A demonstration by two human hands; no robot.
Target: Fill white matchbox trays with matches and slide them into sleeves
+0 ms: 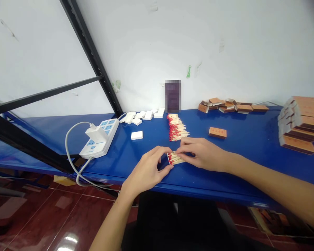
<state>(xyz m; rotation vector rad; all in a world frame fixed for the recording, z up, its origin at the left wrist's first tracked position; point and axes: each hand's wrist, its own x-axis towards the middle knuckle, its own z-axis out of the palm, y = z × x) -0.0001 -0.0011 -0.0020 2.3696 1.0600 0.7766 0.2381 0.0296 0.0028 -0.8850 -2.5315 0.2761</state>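
Note:
A small white matchbox tray lies on the blue table, filled with red-tipped matches. My left hand grips the tray's left end between thumb and fingers. Over the tray's right part, my right hand has its thumb and fingertips closed together on the matches, hiding that end. A loose heap of red-headed matches is spread just beyond the tray. To its left rests a single white tray, and to its right an orange matchbox sleeve.
Several white trays lie along the wall. Orange matchbox sleeves are piled at the back right, beside a large stack of matchboxes. A power strip with cables sits left, near a black shelf post. A dark pixelated rectangle stands behind the matches.

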